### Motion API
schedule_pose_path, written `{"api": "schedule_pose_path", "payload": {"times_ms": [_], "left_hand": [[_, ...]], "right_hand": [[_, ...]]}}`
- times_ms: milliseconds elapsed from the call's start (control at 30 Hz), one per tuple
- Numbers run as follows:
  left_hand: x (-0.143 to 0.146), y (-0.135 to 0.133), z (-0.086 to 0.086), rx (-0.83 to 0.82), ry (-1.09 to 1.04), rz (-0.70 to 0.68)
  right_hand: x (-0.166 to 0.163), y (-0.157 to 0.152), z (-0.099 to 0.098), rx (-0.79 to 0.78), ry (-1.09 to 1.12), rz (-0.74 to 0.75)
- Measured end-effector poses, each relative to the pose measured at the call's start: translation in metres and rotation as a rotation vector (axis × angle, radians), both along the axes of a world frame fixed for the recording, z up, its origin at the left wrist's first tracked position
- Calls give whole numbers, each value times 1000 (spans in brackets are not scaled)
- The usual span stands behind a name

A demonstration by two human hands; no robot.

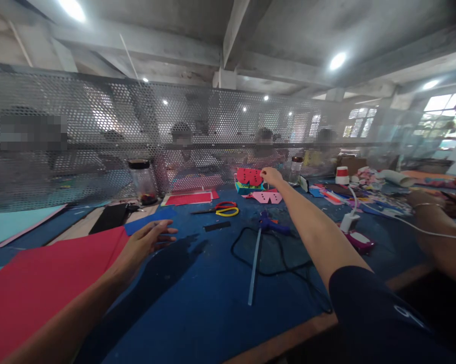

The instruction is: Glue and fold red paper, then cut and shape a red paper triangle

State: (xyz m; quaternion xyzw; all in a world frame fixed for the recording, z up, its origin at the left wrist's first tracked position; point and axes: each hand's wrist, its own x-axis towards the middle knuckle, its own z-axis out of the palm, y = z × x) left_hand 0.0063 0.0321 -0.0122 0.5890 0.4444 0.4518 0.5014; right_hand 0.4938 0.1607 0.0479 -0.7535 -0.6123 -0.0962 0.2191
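We stretch right hand (271,176) far across tabletop (197,313), grip pinching edge of red cut-out (248,176) by mesh screen (99,126). Left hand (148,241) low beside red sheet (42,283), fingers spread, likely steadying lean. Scissors (222,208), glue gun (271,225) between.

The right hand (270,176), far out on the outstretched arm, meets the red cut-out (249,176), too small here to tell whether the fingers pinch it or merely touch it. The large red sheet (42,283) runs off the left edge, and a co-worker's forearm (436,232) is cut by the right edge, its hand lost among blurred scraps. Figures behind the perforated screen (99,126) are veiled by the mesh; what the jar (142,183) holds cannot be made out.
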Motion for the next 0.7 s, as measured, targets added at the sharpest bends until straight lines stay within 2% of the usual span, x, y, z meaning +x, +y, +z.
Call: {"api": "schedule_pose_path", "payload": {"times_ms": [233, 433, 567, 700], "left_hand": [[-1, 2, -1, 2, -6, -11], [0, 1, 0, 36, -24, 17], [0, 1, -1, 81, 11, 16], [0, 2, -5, 151, 78, 15]], "right_hand": [[-2, -6, 3, 82, 18, 8], [-12, -24, 18, 258, 46, 41], [-35, -35, 37, 361, 61, 154], [-77, -55, 60, 446, 76, 290]]}}
